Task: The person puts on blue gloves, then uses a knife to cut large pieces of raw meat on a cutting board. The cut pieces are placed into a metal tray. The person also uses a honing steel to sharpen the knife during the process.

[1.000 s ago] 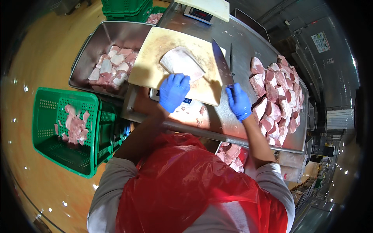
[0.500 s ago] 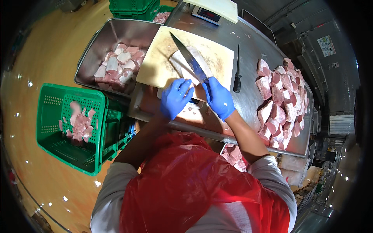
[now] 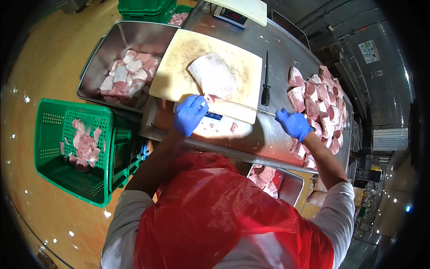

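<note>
A slab of raw meat (image 3: 212, 75) with a pale fat side up lies on the cream cutting board (image 3: 247, 67). At its near corner, my left hand (image 3: 191, 115), in a blue glove, is closed with the fingertips pinching the meat's edge. My right hand (image 3: 293, 124), also gloved in blue, grips a knife (image 3: 251, 107) out to the right of the board. The blade is seen nearly edge-on, pointing left, with its tip by the meat's near edge. The knife handle is hidden in my fist.
A sharpening steel (image 3: 266, 80) lies right of the board, and a heap of meat pieces (image 3: 329, 105) farther right. Left are a metal tub (image 3: 101, 67) of cut meat and a green crate (image 3: 49, 152) with trimmings. Scales (image 3: 230, 17) stand at the back; another scale (image 3: 213, 115) sits near the board.
My right hand has swung right and nearer with the knife, its blade turned from lying over the meat to pointing left at the near edge. The meat lies turned and wider in view.
</note>
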A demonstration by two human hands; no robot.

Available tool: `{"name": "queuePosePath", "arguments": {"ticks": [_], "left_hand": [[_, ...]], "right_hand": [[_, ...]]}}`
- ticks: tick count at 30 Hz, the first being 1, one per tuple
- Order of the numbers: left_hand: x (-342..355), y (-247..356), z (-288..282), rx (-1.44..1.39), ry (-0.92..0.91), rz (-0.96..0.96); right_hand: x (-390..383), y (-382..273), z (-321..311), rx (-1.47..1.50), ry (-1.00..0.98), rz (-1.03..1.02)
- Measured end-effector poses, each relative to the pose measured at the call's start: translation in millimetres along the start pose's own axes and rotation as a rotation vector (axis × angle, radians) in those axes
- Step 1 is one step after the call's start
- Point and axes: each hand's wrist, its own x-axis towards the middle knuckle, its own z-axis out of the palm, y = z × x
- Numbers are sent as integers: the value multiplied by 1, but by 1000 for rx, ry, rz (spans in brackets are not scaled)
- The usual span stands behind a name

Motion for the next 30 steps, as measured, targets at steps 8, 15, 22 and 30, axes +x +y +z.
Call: {"name": "queuePosePath", "arguments": {"ticks": [8, 15, 22, 30], "left_hand": [[1, 0, -4, 1, -56, 73], [4, 5, -3, -23, 13, 56], [-14, 6, -23, -18, 36, -241], [-5, 21, -6, -78, -2, -253]], "right_hand": [[92, -140, -59, 384, 328, 44], [93, -127, -56, 213, 108, 78], [-6, 5, -12, -96, 14, 10], [67, -133, -55, 375, 170, 58]]}}
